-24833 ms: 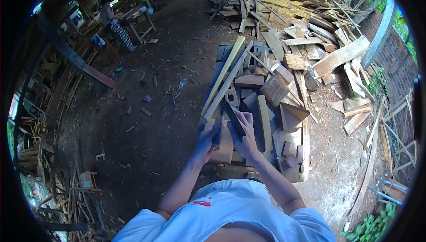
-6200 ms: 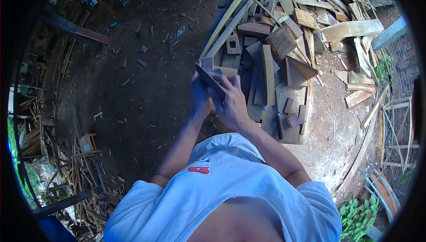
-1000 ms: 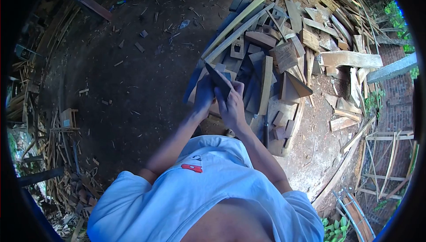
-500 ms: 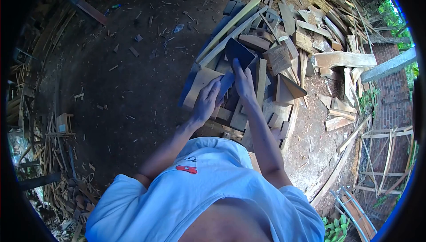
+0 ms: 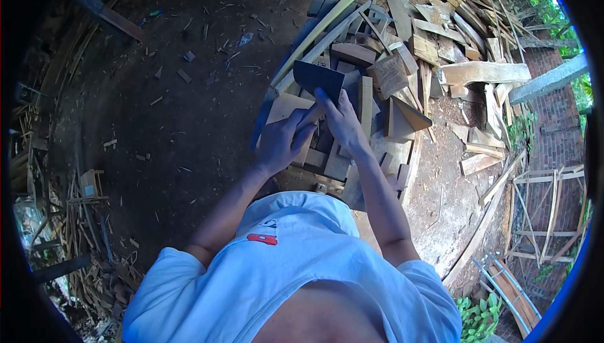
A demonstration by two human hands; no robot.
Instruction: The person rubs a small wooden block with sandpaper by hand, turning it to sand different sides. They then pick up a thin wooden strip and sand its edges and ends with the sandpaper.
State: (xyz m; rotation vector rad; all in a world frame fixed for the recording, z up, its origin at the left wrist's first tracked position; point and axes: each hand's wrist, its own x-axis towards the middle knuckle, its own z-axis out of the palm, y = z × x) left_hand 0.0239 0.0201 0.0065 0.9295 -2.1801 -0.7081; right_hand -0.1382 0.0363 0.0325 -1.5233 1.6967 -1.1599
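Note:
A dark, flat, four-sided piece point(image 5: 319, 77) is held tilted over the wood-covered worktop, its broad face toward me. My right hand point(image 5: 343, 121) grips its near edge, with the fingers pointing forward against it. My left hand point(image 5: 282, 140) is closed around a narrow strip point(image 5: 313, 115) that runs up toward the dark piece; I cannot tell whether the two are one part. Both hands are close together in front of my body. Beneath my left hand lies a pale flat board point(image 5: 288, 109). A narrow upright block point(image 5: 365, 105) stands just right of my right hand.
Wood blocks point(image 5: 390, 77) and a wedge-shaped piece point(image 5: 408, 118) crowd the right side of the worktop. Long strips point(image 5: 318, 38) line its left edge. Offcuts pile up beyond, around a thick pale plank point(image 5: 484, 73). Chips litter the dark floor point(image 5: 170, 123) on the left.
The dark piece has swung left and turned its broad face toward me. My left hand has shifted slightly left and rolled, showing its back; my right hand has moved a little left.

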